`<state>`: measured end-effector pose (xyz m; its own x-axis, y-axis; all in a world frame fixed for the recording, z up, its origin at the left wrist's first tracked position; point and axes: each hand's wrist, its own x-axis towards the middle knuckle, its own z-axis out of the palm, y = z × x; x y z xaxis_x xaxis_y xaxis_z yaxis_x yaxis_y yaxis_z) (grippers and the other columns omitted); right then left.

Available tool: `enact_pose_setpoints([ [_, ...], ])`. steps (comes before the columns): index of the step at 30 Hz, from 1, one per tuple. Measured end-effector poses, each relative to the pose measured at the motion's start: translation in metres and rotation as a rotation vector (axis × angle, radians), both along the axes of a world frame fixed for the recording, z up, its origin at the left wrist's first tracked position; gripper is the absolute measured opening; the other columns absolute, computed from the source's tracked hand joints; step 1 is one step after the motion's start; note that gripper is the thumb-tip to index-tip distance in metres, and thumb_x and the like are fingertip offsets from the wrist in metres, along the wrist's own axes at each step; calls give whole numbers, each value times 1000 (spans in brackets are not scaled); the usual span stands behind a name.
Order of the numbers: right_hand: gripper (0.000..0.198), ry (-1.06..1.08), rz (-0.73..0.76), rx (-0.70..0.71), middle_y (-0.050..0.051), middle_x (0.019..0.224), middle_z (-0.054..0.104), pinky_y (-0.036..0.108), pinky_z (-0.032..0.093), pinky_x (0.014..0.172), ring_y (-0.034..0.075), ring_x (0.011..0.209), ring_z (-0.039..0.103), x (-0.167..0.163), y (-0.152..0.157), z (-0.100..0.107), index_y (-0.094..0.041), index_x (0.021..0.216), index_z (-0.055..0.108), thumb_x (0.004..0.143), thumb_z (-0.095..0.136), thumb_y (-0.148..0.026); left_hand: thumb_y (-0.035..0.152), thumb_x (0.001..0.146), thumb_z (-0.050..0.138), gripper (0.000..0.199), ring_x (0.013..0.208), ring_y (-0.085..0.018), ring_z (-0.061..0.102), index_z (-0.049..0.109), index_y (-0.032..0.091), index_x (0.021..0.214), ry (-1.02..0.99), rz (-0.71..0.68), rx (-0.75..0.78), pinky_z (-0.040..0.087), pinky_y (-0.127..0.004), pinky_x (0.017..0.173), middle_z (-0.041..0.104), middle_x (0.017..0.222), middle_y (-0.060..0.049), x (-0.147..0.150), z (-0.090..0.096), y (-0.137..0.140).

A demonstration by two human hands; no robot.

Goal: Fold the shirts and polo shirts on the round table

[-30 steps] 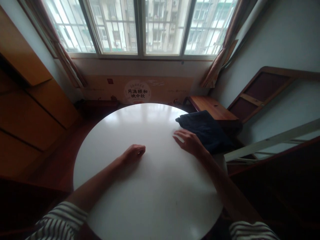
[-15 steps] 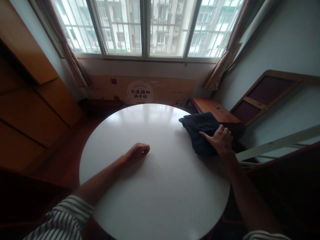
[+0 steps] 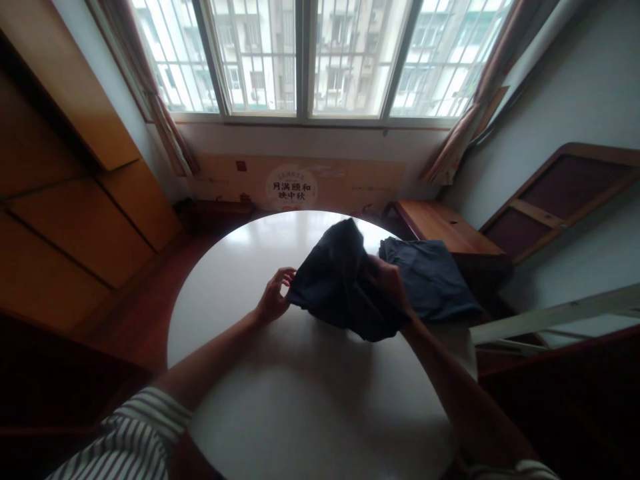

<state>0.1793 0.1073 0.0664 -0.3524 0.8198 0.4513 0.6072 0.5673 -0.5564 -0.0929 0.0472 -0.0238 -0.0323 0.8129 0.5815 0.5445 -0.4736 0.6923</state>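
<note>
A dark navy folded cloth garment [image 3: 333, 280] is lifted over the round white table, partly loose and bunched. My right hand [image 3: 390, 283] is closed on its right side, the fingertips lost in the dark folds. At the garment's left edge, my left hand [image 3: 274, 293] has its fingers and thumb curled onto the cloth, with a small gap showing between them. Another folded garment [image 3: 433, 280], dark blue-grey, lies flat on the table's right side, just behind my right wrist.
The round white table [image 3: 320, 400] fills the middle. Beyond its far right edge stands a low wooden bench [image 3: 450, 230]. Wooden cabinets [image 3: 55, 233] line the left, and a barred window [image 3: 305, 60] with curtains is ahead.
My right hand has brought the dark garment from the right side toward the middle, uncovering the other folded garment. My left hand has opened from a fist and come to the garment's edge.
</note>
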Motion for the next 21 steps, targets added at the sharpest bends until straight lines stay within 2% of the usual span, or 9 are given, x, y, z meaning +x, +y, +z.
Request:
enact_pose_setpoints([
  [3,41,-204,-44,-85,13,88,74,34,48,68,29,79,69,-11,3,-35,-17,102,71,97,38,-40,39,98,34,47,106,-22,61,34,21,142,-29,-80,-18,52,-41,88,55,126,-15,-2,5,-6],
  [5,41,-179,-45,-101,14,99,75,36,50,77,31,90,70,-11,2,-46,-19,107,71,98,38,-41,50,98,32,62,127,-29,49,20,23,152,80,-101,-13,46,-48,99,41,146,-18,-3,10,-13],
  [7,42,-34,42,-150,12,106,74,38,50,85,31,98,69,-8,1,-48,-19,111,70,97,43,-47,65,88,47,86,141,-36,31,16,22,156,303,-122,5,35,-54,109,28,156,-19,-3,17,-18],
  [9,48,137,207,-304,10,106,74,37,53,84,29,98,69,-4,0,-45,-18,117,69,94,47,-54,70,76,63,100,145,-41,21,25,23,155,561,-173,-1,22,-58,116,27,158,-16,-3,22,-20],
  [11,55,268,389,-543,8,98,74,34,55,74,25,89,70,-2,-2,-43,-17,123,66,92,49,-59,65,76,68,90,143,-41,26,37,27,151,732,-202,-40,8,-60,118,37,154,-13,-3,24,-17],
  [13,59,361,487,-722,6,89,72,30,55,65,21,79,69,-2,-3,-42,-16,125,65,91,50,-61,53,83,66,72,135,-35,42,45,29,147,766,-183,-80,-1,-59,119,51,145,-11,-3,21,-14],
  [14,59,394,501,-765,5,85,71,28,54,62,19,75,68,-2,-4,-42,-16,125,65,89,53,-61,48,86,65,63,128,-32,51,48,29,144,749,-168,-89,-3,-58,119,57,140,-10,-3,19,-12],
  [18,54,439,474,-736,2,74,65,22,49,53,13,63,62,-5,-2,-45,-14,113,71,84,62,-59,32,96,52,31,102,-20,67,66,27,123,650,-140,-35,0,-55,121,71,117,-6,1,10,-12],
  [21,51,428,437,-655,3,71,65,22,48,50,13,59,60,-6,-1,-47,-14,106,72,86,60,-59,27,99,45,28,88,-16,69,72,24,107,529,-127,13,8,-53,121,75,102,-3,4,9,-14],
])
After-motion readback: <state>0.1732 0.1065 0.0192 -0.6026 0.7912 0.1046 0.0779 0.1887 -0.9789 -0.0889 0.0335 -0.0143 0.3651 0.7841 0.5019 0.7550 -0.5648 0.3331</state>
